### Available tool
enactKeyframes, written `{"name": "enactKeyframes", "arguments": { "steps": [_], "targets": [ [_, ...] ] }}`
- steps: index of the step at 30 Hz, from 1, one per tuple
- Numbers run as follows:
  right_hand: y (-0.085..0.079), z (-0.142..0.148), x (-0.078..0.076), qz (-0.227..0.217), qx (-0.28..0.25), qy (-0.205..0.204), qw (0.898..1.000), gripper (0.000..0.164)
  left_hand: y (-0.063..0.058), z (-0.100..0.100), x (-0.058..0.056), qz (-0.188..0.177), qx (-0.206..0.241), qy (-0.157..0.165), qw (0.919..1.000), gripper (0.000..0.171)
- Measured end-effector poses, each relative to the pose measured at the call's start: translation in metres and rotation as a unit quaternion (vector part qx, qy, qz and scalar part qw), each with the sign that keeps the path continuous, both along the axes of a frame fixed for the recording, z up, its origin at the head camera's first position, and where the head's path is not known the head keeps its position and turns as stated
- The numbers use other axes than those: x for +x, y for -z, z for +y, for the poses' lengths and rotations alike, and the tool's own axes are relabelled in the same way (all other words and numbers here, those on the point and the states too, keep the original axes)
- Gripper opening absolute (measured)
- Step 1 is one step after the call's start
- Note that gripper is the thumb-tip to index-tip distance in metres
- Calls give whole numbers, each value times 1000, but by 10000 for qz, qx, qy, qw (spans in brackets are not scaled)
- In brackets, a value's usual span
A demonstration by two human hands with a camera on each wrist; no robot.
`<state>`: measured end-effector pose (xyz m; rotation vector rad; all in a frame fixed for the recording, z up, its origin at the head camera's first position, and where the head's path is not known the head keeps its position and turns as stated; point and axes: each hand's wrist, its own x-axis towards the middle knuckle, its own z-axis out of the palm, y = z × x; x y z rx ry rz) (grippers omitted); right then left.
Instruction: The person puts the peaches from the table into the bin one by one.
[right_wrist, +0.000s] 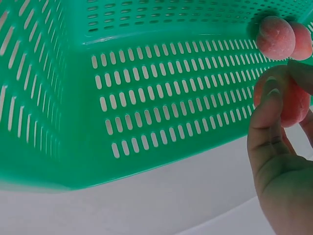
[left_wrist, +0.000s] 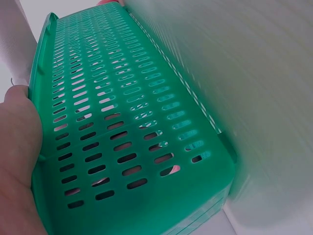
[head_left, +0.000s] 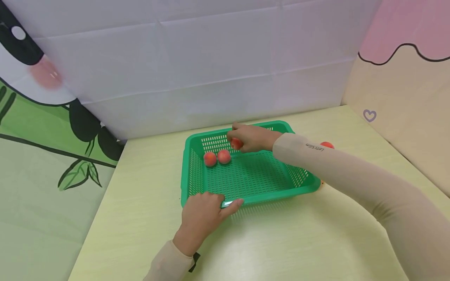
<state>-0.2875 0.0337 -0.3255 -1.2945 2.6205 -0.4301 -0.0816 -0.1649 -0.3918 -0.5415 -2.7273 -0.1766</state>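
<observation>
A green plastic basket (head_left: pixel 270 195) with slotted walls sits on the table. My right hand (head_left: pixel 254 138) is over its far part and grips a peach (head_left: pixel 236 144). The right wrist view shows thumb and fingers around that peach (right_wrist: pixel 293 105). Two more peaches lie side by side in the basket, one orange-red peach (head_left: pixel 210 159) and one pinker peach (head_left: pixel 224 157). At the near rim, my left hand (head_left: pixel 204 214) holds the basket, its thumb stretched along the edge. Seen from the left wrist, the palm (left_wrist: pixel 19 152) lies against the outside of the rim; the fingertips are hidden.
Right of the basket, another peach (head_left: pixel 327 144) shows partly behind my right sleeve (head_left: pixel 337 168). The pale yellow table (head_left: pixel 147 203) meets a white cloth backdrop (head_left: pixel 218 70) behind the basket. Printed panels stand at left and right.
</observation>
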Motion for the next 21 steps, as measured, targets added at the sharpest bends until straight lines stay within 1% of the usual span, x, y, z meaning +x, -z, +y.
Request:
{"name": "enactKeyframes", "arguments": {
  "steps": [6,10,17,21],
  "targets": [
    [1,-1,-1,-62,96,28,9999,33,0,0,0,-79,13,-23,10000,74],
    [1,-2,-1,-89,119,43,9999,33,1,0,0,-63,4,-30,10000,74],
    [-2,-6,1,-60,161,41,9998,28,1,1,0,-79,-14,-85,9999,74],
    [-2,-6,2,-87,225,75,9997,28,1,1,1,-73,-26,-105,9999,74]
  ]
}}
